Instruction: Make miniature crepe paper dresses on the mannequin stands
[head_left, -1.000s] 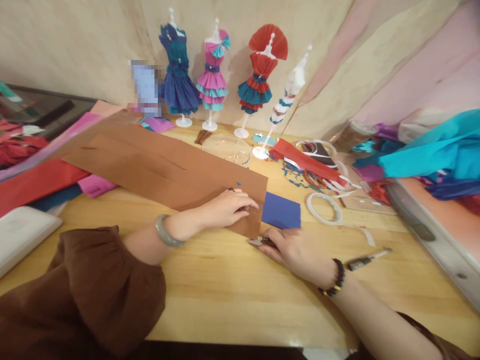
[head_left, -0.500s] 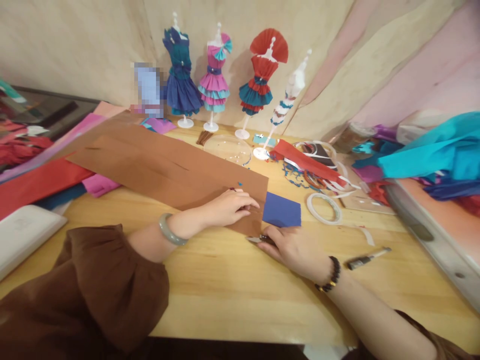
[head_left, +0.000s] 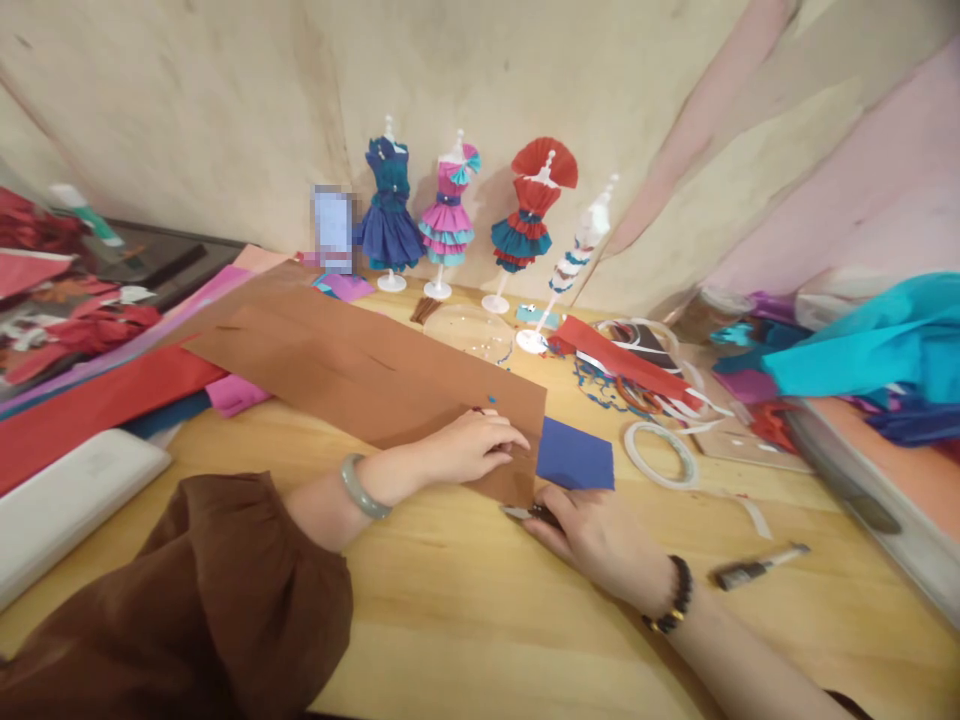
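A long sheet of brown paper (head_left: 315, 350) lies slantwise across the wooden table. My left hand (head_left: 484, 445) rests palm down on its right part, fingers outstretched and holding nothing. Close to the paper's near right corner, my right hand (head_left: 589, 525) is closed around a small knife (head_left: 517, 512) with a dark handle and a short silver blade pointing left. Most of the handle is hidden by my fingers. A blue paper piece (head_left: 576, 455) lies against the brown sheet's right edge, just beyond my right hand.
Several miniature dress forms (head_left: 390, 205) stand along the wall. A tape roll (head_left: 660, 455) and a pen-like tool (head_left: 761, 568) lie to the right. Coloured paper piles (head_left: 862, 340) flank both sides, and a white case (head_left: 82, 505) sits at left.
The view has tilted up and shifted left, so everything appears lower and further right. Both hands keep nearly the same places on and beside the brown paper.
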